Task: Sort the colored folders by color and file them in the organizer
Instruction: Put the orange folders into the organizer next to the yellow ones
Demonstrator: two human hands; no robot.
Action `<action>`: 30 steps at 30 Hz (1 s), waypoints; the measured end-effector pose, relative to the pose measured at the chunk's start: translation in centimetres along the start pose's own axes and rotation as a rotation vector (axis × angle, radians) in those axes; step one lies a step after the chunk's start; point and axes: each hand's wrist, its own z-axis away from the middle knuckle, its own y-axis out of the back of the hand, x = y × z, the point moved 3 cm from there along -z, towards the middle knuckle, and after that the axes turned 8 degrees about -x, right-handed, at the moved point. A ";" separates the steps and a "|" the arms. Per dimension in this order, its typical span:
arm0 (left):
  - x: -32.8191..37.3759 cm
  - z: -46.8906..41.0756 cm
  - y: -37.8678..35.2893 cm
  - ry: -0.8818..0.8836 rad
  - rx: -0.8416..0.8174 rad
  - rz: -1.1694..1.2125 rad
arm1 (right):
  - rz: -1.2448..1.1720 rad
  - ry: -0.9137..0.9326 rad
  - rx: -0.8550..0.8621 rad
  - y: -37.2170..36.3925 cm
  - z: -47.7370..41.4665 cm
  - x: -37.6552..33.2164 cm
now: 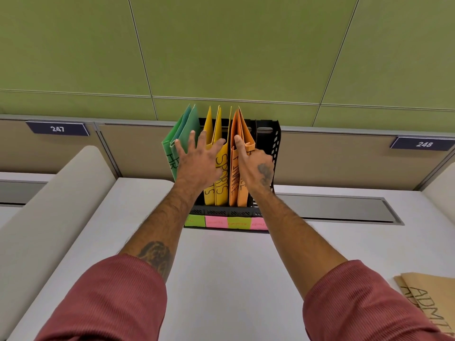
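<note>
Head view: filing in progress at a black slotted organizer (274,143) standing at the back of the worktop (221,279), against the partition (344,156). From left to right its compartments hold the green folders (189,124), the yellow folders (221,178) and the orange folders (242,129), all upright on their long edges; the rightmost compartment appears vacant. Coloured sticky notes (216,221) label the front lip. The left hand (197,163) is spread, with straight fingers laid across the green and yellow groups, steadying them. The right hand (256,166) lies on the orange group, index finger extended along the front face and the remaining fingers apparently curled round the near folded edge. Two tan folders (428,299), lettered in marker, lie flat near the right corner of the worktop, well apart from the organizer and not yet filed. Handling note: the folders look like light, thin card, stiff along the fold but prone to splay open and lean, as the fanned tops suggest. They are best pinched at the spine or held closed across both leaves, then lowered straight into a slot while the other hand holds the neighbours aside.
</note>
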 end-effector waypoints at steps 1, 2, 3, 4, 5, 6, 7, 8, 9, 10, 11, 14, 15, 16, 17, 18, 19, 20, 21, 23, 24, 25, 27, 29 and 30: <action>0.0 0.0 0.0 -0.002 -0.008 -0.001 | 0.000 -0.008 -0.017 0.0 0.1 0.1; 0.1 0.0 0.1 -0.005 -0.021 0.001 | 0.013 -0.009 -0.031 0.1 0.3 0.2; 0.1 0.0 0.2 -0.008 -0.038 0.007 | 0.033 -0.006 -0.049 0.1 0.4 0.2; 0.2 0.0 0.3 -0.009 -0.059 0.014 | 0.053 -0.006 -0.068 0.3 0.5 0.3; 0.2 -0.1 0.4 -0.011 -0.083 0.019 | 0.071 -0.007 -0.084 0.4 0.6 0.5; 0.3 0.0 0.6 -0.011 -0.106 0.021 | 0.088 -0.010 -0.097 0.7 0.7 0.6; 0.3 0.1 0.8 -0.010 -0.125 0.024 | 0.105 -0.013 -0.109 1.0 0.8 0.9; 0.3 0.4 1.0 -0.007 -0.133 0.033 | 0.121 -0.015 -0.119 1.4 1.0 1.2; 0.3 0.8 1.1 -0.004 -0.131 0.043 | 0.136 -0.014 -0.125 1.7 1.2 1.6; 0.4 1.3 1.3 -0.002 -0.120 0.047 | 0.156 -0.011 -0.127 2.1 1.6 2.1; 0.4 1.9 1.4 0.000 -0.103 0.045 | 0.182 -0.006 -0.129 2.5 2.1 2.6; 0.6 4.3 1.4 -0.003 -0.045 0.046 | 0.300 0.032 -0.141 3.3 4.0 4.0; 0.7 5.2 1.3 -0.007 -0.038 0.047 | 0.335 0.058 -0.155 3.5 4.8 4.4; 0.8 6.2 1.1 -0.009 -0.037 0.044 | 0.360 0.084 -0.180 3.7 5.7 4.8; 0.9 7.1 0.8 -0.009 -0.041 0.038 | 0.383 0.113 -0.212 3.9 6.7 5.3; 0.9 8.1 0.4 -0.007 -0.045 0.034 | 0.420 0.148 -0.238 4.1 7.6 5.7; 1.0 9.1 0.0 -0.005 -0.046 0.033 | 0.477 0.188 -0.257 4.3 8.6 6.1; 1.1 10.1 -0.5 -0.003 -0.049 0.035 | 0.545 0.225 -0.273 4.5 9.6 6.6; 1.2 11.0 -1.0 -0.002 -0.058 0.039 | 0.611 0.254 -0.292 4.7 10.5 7.0; 1.6 12.6 -2.0 -0.004 -0.089 0.048 | 0.704 0.273 -0.337 5.0 12.2 8.2; 1.8 13.5 -2.5 -0.003 -0.105 0.052 | 0.734 0.270 -0.359 5.2 13.0 8.8; 2.0 14.3 -3.0 -0.003 -0.120 0.056 | 0.763 0.266 -0.380 5.4 13.7 9.4; 2.5 15.8 -3.8 -0.004 -0.146 0.069 | 0.813 0.268 -0.408 5.9 15.2 10.7; 3.2 17.2 -4.4 -0.006 -0.151 0.075 | 0.829 0.281 -0.416 6.6 16.5 11.9; 3.6 17.9 -4.6 -0.012 -0.155 0.074 | 0.829 0.282 -0.423 7.0 17.1 12.4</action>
